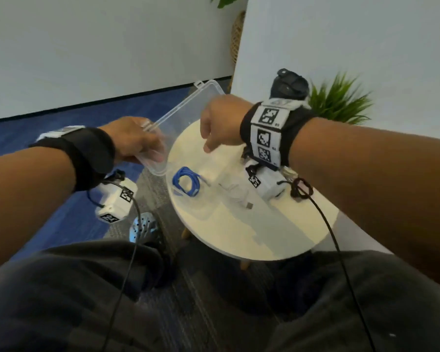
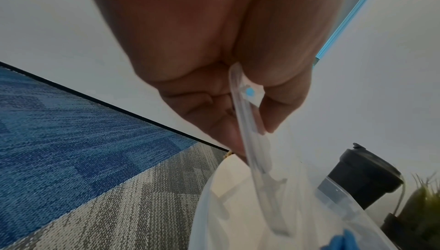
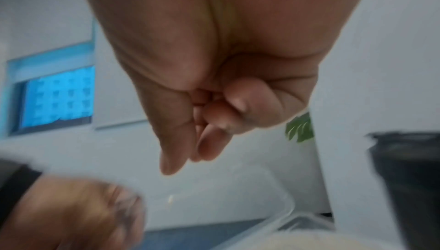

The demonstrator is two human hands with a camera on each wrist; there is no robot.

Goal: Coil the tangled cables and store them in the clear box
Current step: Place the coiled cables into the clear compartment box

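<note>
Head view: the left hand [image 1: 130,141] pinches the lid [image 1: 181,115] of the clear box [image 1: 188,212] and holds it tipped up past the table's [image 1: 239,232] left edge, likely so the box stays open. The blue cable [image 1: 186,181] and white cable [image 1: 235,194] lie coiled inside, mid-table. The right hand [image 1: 221,123] hovers above, fingers loosely curled, holding nothing.

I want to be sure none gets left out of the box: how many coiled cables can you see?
2. A blue cable lies coiled at the table's left edge, and a white cable lies just right of it. Others may be hidden behind the hands.
</note>
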